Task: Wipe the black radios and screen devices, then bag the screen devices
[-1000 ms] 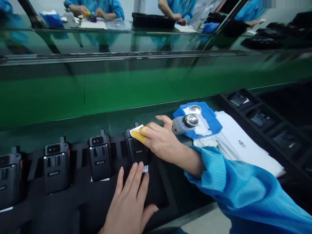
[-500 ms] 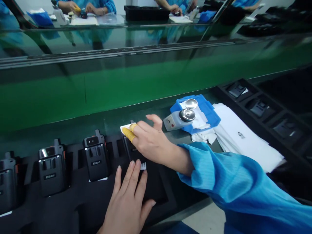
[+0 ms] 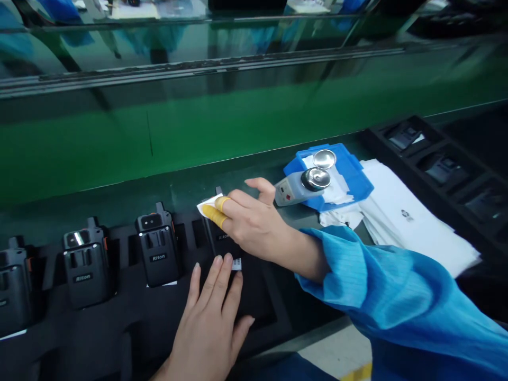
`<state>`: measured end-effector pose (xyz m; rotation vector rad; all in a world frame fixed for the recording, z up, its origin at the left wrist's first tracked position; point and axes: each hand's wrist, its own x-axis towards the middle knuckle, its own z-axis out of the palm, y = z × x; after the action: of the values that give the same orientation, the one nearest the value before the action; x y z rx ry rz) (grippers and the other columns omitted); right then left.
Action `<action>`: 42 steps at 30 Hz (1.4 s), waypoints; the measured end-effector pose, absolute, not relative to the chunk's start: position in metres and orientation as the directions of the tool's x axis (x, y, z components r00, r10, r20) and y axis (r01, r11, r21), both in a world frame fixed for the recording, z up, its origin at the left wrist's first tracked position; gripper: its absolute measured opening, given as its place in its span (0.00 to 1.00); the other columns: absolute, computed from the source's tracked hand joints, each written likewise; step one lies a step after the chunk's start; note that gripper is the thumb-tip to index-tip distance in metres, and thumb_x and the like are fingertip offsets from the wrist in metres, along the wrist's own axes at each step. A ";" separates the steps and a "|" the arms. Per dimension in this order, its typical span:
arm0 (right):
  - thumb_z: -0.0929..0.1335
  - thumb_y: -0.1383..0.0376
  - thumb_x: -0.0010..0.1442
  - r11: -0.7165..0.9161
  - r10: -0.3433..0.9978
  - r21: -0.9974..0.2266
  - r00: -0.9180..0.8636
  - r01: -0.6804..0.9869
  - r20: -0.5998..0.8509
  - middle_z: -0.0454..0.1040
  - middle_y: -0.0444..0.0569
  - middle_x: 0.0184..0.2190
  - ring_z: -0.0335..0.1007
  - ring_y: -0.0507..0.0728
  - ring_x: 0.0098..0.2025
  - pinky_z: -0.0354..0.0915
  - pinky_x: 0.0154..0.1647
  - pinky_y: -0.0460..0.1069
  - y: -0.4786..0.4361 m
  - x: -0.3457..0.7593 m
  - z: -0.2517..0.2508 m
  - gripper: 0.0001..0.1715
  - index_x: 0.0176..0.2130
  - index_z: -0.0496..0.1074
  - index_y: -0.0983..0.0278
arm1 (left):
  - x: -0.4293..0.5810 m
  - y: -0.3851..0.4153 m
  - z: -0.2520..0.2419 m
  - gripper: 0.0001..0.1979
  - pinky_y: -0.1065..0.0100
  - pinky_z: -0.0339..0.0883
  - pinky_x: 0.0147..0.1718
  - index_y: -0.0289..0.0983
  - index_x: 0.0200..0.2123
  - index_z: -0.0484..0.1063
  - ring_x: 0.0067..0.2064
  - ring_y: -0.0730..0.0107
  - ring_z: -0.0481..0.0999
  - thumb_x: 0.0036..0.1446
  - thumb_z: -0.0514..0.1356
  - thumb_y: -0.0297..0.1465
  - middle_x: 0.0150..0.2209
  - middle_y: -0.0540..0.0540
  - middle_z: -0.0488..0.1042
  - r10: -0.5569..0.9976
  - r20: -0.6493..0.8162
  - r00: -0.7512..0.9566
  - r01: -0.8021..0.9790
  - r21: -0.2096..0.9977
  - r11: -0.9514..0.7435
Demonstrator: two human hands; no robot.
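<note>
My right hand [image 3: 250, 225], with yellow finger cots, pinches a small white cloth [image 3: 208, 203] against the top of a black handheld radio [image 3: 223, 241] marked Riton. That radio stands in a black foam tray [image 3: 130, 323]. My left hand [image 3: 210, 317] lies flat with fingers stretched on the tray, fingertips touching the radio's lower end by a white label [image 3: 237, 263]. Other black radios [image 3: 157, 248] stand in a row to the left in the same tray.
A blue tray [image 3: 357, 177] holds white wipes and a dispenser bottle [image 3: 304, 185] with a round metal top. White sheets [image 3: 408, 222] lie right of it. Another black tray [image 3: 448, 174] with radios sits at the right. A green conveyor belt [image 3: 119, 148] runs behind.
My right hand with the cloth has shifted slightly along the radio's top. My left hand stays flat at its base. The camera has tilted down a little.
</note>
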<state>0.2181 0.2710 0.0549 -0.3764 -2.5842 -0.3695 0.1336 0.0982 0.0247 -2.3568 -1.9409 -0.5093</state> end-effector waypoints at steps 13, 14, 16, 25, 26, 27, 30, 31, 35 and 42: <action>0.62 0.75 0.58 0.836 0.373 0.192 -0.789 0.513 0.488 0.71 0.45 0.29 0.58 0.52 0.33 0.44 0.48 0.55 0.255 0.259 0.059 0.15 0.25 0.72 0.64 | 0.134 0.099 0.028 0.18 0.51 0.52 0.59 0.35 0.50 0.69 0.60 0.57 0.64 0.62 0.49 0.34 0.58 0.39 0.66 0.958 0.246 0.145 0.958 0.207 -0.198; 0.62 0.74 0.58 0.847 0.376 0.164 -0.787 0.506 0.488 0.72 0.45 0.30 0.59 0.52 0.33 0.44 0.49 0.55 0.247 0.257 0.057 0.14 0.27 0.73 0.64 | 0.134 0.099 0.028 0.18 0.50 0.52 0.60 0.34 0.50 0.69 0.60 0.56 0.64 0.62 0.49 0.34 0.58 0.38 0.66 0.959 0.244 0.146 0.958 0.208 -0.199; 0.63 0.73 0.58 0.872 0.369 0.114 -0.793 0.476 0.485 0.72 0.45 0.31 0.59 0.52 0.34 0.44 0.50 0.56 0.232 0.252 0.053 0.12 0.29 0.74 0.63 | 0.135 0.099 0.028 0.19 0.50 0.52 0.59 0.32 0.51 0.69 0.59 0.55 0.64 0.62 0.49 0.34 0.57 0.36 0.68 0.958 0.244 0.152 0.957 0.205 -0.204; 0.63 0.75 0.58 0.850 0.385 0.160 -0.799 0.501 0.461 0.69 0.44 0.28 0.59 0.52 0.35 0.41 0.52 0.56 0.217 0.252 0.037 0.15 0.23 0.71 0.64 | 0.132 0.099 0.029 0.20 0.46 0.54 0.58 0.31 0.52 0.68 0.61 0.52 0.62 0.63 0.47 0.34 0.58 0.35 0.65 0.967 0.191 0.165 0.949 0.235 -0.209; 0.63 0.75 0.57 0.828 0.411 0.174 -0.788 0.533 0.458 0.69 0.44 0.28 0.59 0.52 0.35 0.41 0.51 0.56 0.218 0.256 0.037 0.15 0.23 0.71 0.64 | 0.132 0.099 0.029 0.20 0.46 0.54 0.58 0.31 0.52 0.68 0.61 0.51 0.62 0.63 0.48 0.34 0.59 0.35 0.64 0.969 0.186 0.165 0.948 0.242 -0.208; 0.62 0.76 0.57 0.805 0.436 0.187 -0.774 0.564 0.458 0.69 0.45 0.28 0.58 0.52 0.35 0.41 0.51 0.55 0.219 0.260 0.037 0.16 0.23 0.70 0.64 | 0.132 0.100 0.030 0.20 0.46 0.55 0.58 0.31 0.52 0.68 0.61 0.51 0.62 0.63 0.48 0.34 0.60 0.35 0.63 0.970 0.181 0.165 0.946 0.250 -0.207; 0.61 0.77 0.56 0.744 0.491 0.209 -0.732 0.634 0.472 0.68 0.45 0.28 0.57 0.52 0.33 0.43 0.48 0.54 0.222 0.266 0.045 0.16 0.22 0.69 0.64 | 0.131 0.097 0.034 0.19 0.45 0.54 0.58 0.31 0.52 0.68 0.62 0.51 0.61 0.62 0.48 0.32 0.61 0.35 0.62 0.972 0.176 0.156 0.941 0.271 -0.200; 0.61 0.76 0.56 0.736 0.495 0.205 -0.720 0.645 0.487 0.68 0.45 0.28 0.57 0.53 0.33 0.44 0.47 0.54 0.223 0.265 0.048 0.16 0.22 0.70 0.64 | 0.130 0.094 0.036 0.18 0.45 0.54 0.58 0.31 0.52 0.68 0.62 0.52 0.60 0.62 0.49 0.31 0.61 0.35 0.62 0.971 0.184 0.154 0.940 0.274 -0.201; 0.60 0.76 0.54 0.776 0.439 0.167 -0.711 0.608 0.549 0.66 0.46 0.27 0.56 0.53 0.32 0.46 0.46 0.55 0.225 0.244 0.066 0.15 0.24 0.71 0.64 | 0.112 0.074 0.047 0.17 0.45 0.47 0.61 0.32 0.51 0.69 0.61 0.55 0.62 0.63 0.49 0.31 0.59 0.37 0.64 0.962 0.243 0.124 0.947 0.260 -0.188; 0.59 0.73 0.61 0.887 0.337 0.121 -0.803 0.446 0.491 0.68 0.46 0.30 0.56 0.54 0.35 0.42 0.48 0.57 0.226 0.163 0.068 0.16 0.28 0.72 0.63 | 0.079 0.051 0.036 0.17 0.45 0.45 0.62 0.32 0.51 0.68 0.60 0.55 0.63 0.62 0.50 0.31 0.57 0.37 0.68 0.960 0.278 -0.036 0.971 0.238 -0.033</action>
<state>0.1628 0.2263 0.0680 -0.5699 -2.5863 -0.3182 0.0794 0.0505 0.0363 -2.1610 -2.1638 -0.5784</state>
